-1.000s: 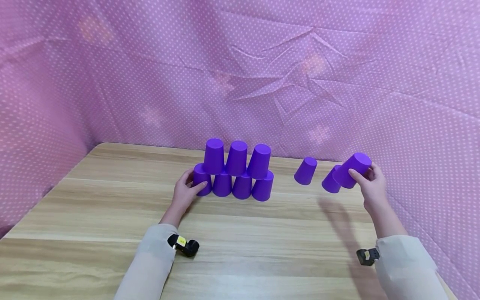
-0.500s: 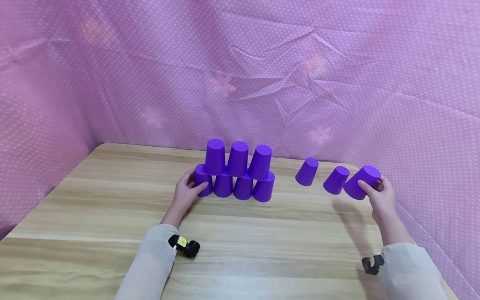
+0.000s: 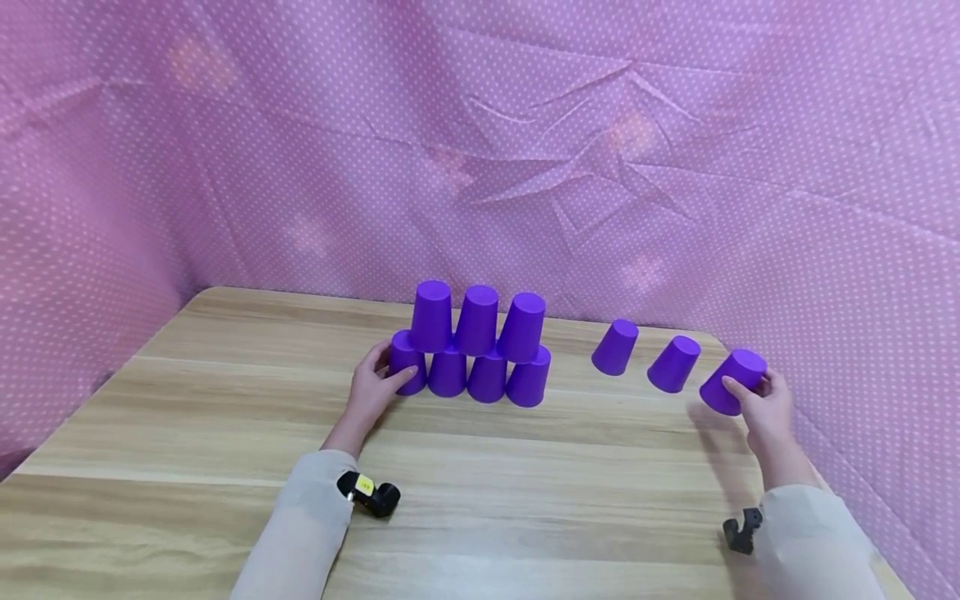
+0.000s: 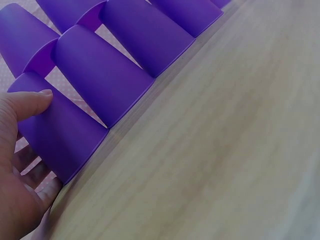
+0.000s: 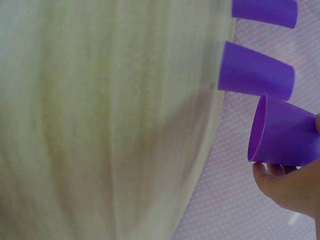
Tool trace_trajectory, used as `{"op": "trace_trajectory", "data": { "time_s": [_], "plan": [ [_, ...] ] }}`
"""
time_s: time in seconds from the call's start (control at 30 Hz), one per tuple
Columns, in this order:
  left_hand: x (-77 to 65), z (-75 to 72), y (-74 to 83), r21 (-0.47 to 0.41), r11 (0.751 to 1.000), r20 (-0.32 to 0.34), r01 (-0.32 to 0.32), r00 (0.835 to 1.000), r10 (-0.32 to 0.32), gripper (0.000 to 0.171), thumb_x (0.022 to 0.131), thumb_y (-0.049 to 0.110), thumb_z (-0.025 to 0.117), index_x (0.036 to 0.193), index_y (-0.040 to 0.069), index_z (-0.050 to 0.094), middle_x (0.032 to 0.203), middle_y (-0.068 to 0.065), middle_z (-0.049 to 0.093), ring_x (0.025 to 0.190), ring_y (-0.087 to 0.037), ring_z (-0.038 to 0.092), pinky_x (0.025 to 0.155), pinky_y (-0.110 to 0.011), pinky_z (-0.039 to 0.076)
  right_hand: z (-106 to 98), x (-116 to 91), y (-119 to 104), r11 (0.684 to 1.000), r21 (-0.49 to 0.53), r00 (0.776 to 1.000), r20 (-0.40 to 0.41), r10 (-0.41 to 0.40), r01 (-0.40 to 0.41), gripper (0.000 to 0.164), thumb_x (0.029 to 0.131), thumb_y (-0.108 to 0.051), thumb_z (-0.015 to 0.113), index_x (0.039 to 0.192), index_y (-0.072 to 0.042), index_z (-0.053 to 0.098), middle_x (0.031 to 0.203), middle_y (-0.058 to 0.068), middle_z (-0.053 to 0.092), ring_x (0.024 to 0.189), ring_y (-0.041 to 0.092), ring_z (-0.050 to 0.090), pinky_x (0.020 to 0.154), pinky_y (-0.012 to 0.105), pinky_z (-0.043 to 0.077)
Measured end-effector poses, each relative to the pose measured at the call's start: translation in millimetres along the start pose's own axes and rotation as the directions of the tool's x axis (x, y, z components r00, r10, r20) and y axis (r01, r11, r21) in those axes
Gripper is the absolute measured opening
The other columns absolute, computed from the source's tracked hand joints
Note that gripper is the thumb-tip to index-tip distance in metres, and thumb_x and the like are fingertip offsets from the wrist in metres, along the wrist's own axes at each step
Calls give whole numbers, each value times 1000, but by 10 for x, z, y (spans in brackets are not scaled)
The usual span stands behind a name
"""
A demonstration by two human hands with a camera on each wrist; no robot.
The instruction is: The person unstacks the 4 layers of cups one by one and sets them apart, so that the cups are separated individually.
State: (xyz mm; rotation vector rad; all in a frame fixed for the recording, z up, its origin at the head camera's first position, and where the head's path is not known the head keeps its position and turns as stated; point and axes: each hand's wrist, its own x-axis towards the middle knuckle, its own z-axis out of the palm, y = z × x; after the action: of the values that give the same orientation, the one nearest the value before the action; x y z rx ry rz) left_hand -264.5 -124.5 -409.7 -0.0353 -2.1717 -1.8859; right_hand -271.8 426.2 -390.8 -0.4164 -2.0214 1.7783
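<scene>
Upside-down purple cups form two rows: three cups, with a middle one (image 3: 476, 322), stand on a bottom row of several, including this cup (image 3: 486, 377). My left hand (image 3: 371, 386) holds the leftmost bottom cup (image 4: 62, 132), thumb on its near side and fingers around the outer side. At the far right, my right hand (image 3: 768, 412) grips another purple cup (image 3: 731, 383), mouth down and tilted. Its open rim shows in the right wrist view, seemingly just above the table. To its left, two single cups stand upside down, one nearer (image 3: 673, 365) and one farther left (image 3: 615, 347).
A light wooden table (image 3: 480, 500) lies under everything. Pink dotted cloth (image 3: 337, 167) hangs behind and at both sides, close to the table's back edge. Each sleeve carries a small black wrist camera, such as the left one (image 3: 371, 493).
My right hand has carried its cup right and downward, away from the nearer single cup, which it partly covered before. The left hand and the stacked rows have kept their places.
</scene>
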Motion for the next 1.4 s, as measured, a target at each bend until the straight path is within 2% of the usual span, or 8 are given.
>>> {"op": "trace_trajectory", "data": {
  "time_s": [0.17, 0.27, 0.4, 0.57, 0.7, 0.97, 1.23, 1.4],
  "plan": [
    [4, 8, -8, 4, 1000, -8, -9, 1000, 9, 62, 74, 5, 66, 127, -3, 35, 123, -24, 40, 112, -32, 38, 94, -36, 33, -43, 113, 154, 998, -53, 999, -37, 33, -35, 74, 70, -21, 72, 131, -15, 31, 130, 8, 38, 111, 10, 40, 94, 23, 32],
    [5, 8, -11, 5, 1000, -7, -15, 1000, 15, 61, 74, 5, 66, 127, -3, 36, 122, -24, 41, 112, -32, 39, 94, -36, 33, -75, 182, 239, 995, -31, 995, -53, 90, -92, 81, 68, -27, 73, 134, -18, 27, 136, 9, 29, 118, 15, 32, 97, 26, 26],
    [2, 11, -15, -2, 1000, 1, -16, 1000, 16, 60, 75, 6, 66, 127, -2, 37, 123, -23, 41, 112, -31, 38, 94, -35, 33, -35, 75, 100, 987, -17, 985, -74, 156, -157, 83, 70, -22, 72, 136, -15, 22, 138, 12, 24, 122, 19, 27, 99, 30, 23],
    [-7, 11, -15, -15, 1000, 17, 3, 1000, -3, 61, 76, 9, 66, 128, 0, 36, 125, -21, 39, 114, -29, 36, 96, -35, 31, 14, -35, -28, 980, 21, 976, -88, 199, -198, 82, 70, -18, 72, 136, -14, 22, 137, 10, 26, 122, 18, 28, 98, 29, 24],
    [1, 7, -20, -18, 1000, 15, 1, 1000, 0, 61, 76, 10, 66, 128, 0, 36, 125, -21, 40, 114, -29, 36, 96, -36, 31, 54, -74, -60, 979, 15, 973, -112, 202, -201, 76, 73, -15, 69, 134, -13, 24, 134, 9, 30, 120, 17, 30, 98, 28, 24],
    [-10, -5, -48, -19, 997, -9, -77, 997, 77, 63, 74, 19, 68, 126, 0, 38, 119, -23, 42, 109, -33, 40, 93, -38, 35, 124, -210, -260, 974, -84, 973, -111, 203, -213, 76, 78, -17, 63, 136, -3, 16, 138, 19, 20, 123, 27, 24, 100, 32, 23],
    [26, -14, -16, -1, 1000, 12, 0, 1000, 0, 61, 76, 10, 66, 128, -1, 35, 124, -22, 40, 113, -31, 38, 95, -36, 32, 117, -202, -252, 966, -164, 979, -73, 190, -199, 73, 79, -16, 60, 134, 3, 15, 135, 24, 21, 121, 33, 24, 99, 36, 24],
    [31, -18, -2, 1, 1000, 12, 16, 1000, -16, 62, 76, 10, 66, 128, 1, 35, 124, -21, 40, 114, -29, 37, 95, -34, 32, 111, -172, -223, 966, -172, 980, -82, 180, -191, 75, 79, -16, 60, 134, 3, 14, 135, 24, 21, 121, 33, 25, 99, 36, 24]
  ]
}}
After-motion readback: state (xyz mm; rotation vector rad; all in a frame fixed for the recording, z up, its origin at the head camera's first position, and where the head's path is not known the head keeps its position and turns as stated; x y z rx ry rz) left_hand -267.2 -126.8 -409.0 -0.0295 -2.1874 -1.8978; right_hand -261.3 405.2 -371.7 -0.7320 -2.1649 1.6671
